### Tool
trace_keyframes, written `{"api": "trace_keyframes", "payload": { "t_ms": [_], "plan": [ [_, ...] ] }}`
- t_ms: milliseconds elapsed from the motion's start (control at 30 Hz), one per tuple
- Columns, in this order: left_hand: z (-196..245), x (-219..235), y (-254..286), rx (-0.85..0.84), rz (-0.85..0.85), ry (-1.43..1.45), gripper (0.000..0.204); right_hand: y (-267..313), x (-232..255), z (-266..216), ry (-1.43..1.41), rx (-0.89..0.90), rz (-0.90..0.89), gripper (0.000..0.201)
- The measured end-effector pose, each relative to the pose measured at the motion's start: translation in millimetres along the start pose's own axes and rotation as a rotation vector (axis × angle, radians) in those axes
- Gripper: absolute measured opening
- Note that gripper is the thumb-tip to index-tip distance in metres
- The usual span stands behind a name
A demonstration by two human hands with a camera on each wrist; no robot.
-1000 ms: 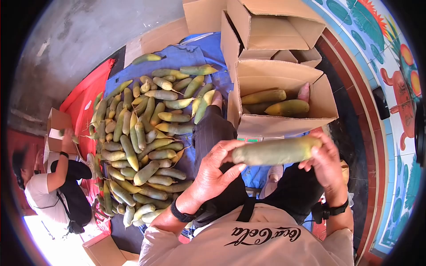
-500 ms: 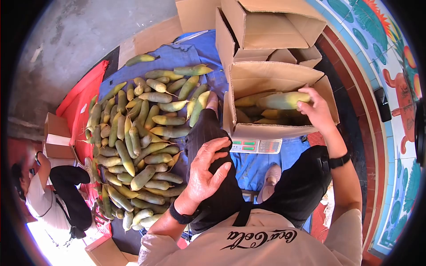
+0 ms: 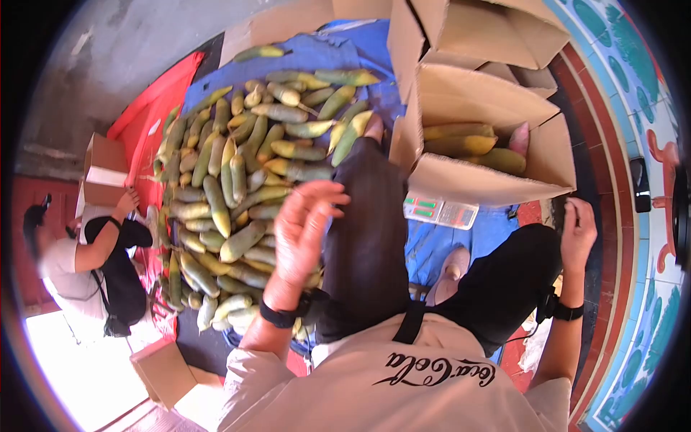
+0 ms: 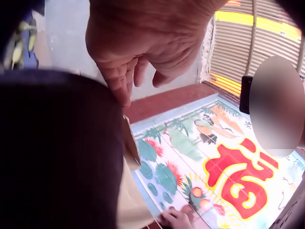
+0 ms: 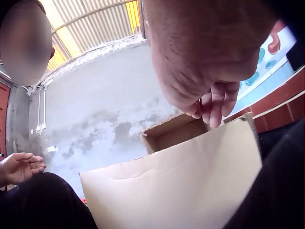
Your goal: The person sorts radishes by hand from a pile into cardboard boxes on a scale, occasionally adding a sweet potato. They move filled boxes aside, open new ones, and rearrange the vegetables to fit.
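Observation:
My left hand [image 3: 302, 230], fingers loosely bent and empty, is raised beside my left knee and overlaps the pile of green radishes [image 3: 248, 173]. On the other side, my right hand [image 3: 578, 234] hangs loosely curled with nothing in it, just outside the near right corner of an open cardboard box [image 3: 497, 176]. Inside that box lie several green radishes [image 3: 461, 144] and a pink, long thing [image 3: 520, 138]. From the right wrist view, the fingertips appear close over the top edge of the box wall [image 5: 176, 181].
A scale with a lit display [image 3: 439, 211] shows below the box's near side. More open boxes [image 3: 497, 36] stand behind it. Blue sheeting [image 3: 302, 54] lies under the radishes. At far left another person [image 3: 79, 252] sits by a smaller box [image 3: 101, 169]. A painted tile wall [image 3: 648, 302] runs along the right.
Both hands held a radish; then my right hand alone took it into the box. Now that hand is out, empty and further right. My left hand has moved left and up.

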State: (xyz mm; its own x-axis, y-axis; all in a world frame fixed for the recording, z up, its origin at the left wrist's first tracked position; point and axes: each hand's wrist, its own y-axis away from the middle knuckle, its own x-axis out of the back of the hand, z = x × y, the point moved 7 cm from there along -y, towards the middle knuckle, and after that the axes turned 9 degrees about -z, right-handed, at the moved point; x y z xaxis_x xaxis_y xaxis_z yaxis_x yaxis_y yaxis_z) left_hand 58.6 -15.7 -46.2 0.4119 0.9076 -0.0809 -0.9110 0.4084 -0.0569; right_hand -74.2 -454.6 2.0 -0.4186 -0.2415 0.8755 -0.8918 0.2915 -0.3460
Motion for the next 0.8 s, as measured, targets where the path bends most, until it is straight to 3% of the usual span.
{"api": "trace_keyframes", "payload": {
  "t_ms": [167,233,300,367,433,467,533,600,667,767,800],
  "plan": [
    [-49.1,116.1,62.4,0.273,0.318,-0.312,0.024,48.4,-5.4,48.0,0.134,-0.083,-0.037,0.011],
    [-82.1,153.0,96.6,0.302,0.347,-0.508,0.021,58.7,-11.2,56.3,0.091,-0.133,-0.039,0.012],
    [-129.4,179.7,135.5,0.47,0.328,-0.708,0.023,59.3,-13.9,61.6,0.053,-0.189,-0.035,0.012],
    [-158.9,176.3,162.0,0.55,0.225,-0.939,0.023,58.7,-13.7,61.5,0.014,-0.184,-0.01,0.013],
    [-197.3,161.9,185.3,0.739,0.101,-0.864,0.025,58.5,-15.1,58.3,0.045,-0.164,-0.02,0.013],
    [-212.3,157.2,196.2,0.744,0.103,-0.858,0.025,57.7,-15.5,55.7,0.075,-0.145,-0.023,0.013],
    [-256.8,142.6,218.0,0.892,-0.071,-0.829,0.028,56.3,-15.5,52.3,0.088,-0.132,-0.029,0.013],
    [-292.6,134.5,229.4,0.953,-0.101,-0.846,0.031,56.2,-16.1,51.1,0.103,-0.119,-0.037,0.013],
    [-300.0,117.4,229.6,1.057,-0.194,-0.828,0.036,59.0,-15.4,55.0,0.095,-0.086,-0.013,0.012],
    [-321.5,103.3,228.8,0.991,-0.214,-0.902,0.039,60.9,-14.6,58.5,0.121,-0.067,-0.01,0.013],
    [-333.0,100.5,228.8,1.036,-0.273,-0.909,0.038,61.1,-14.8,59.4,0.128,-0.065,-0.015,0.013]
  ]
}}
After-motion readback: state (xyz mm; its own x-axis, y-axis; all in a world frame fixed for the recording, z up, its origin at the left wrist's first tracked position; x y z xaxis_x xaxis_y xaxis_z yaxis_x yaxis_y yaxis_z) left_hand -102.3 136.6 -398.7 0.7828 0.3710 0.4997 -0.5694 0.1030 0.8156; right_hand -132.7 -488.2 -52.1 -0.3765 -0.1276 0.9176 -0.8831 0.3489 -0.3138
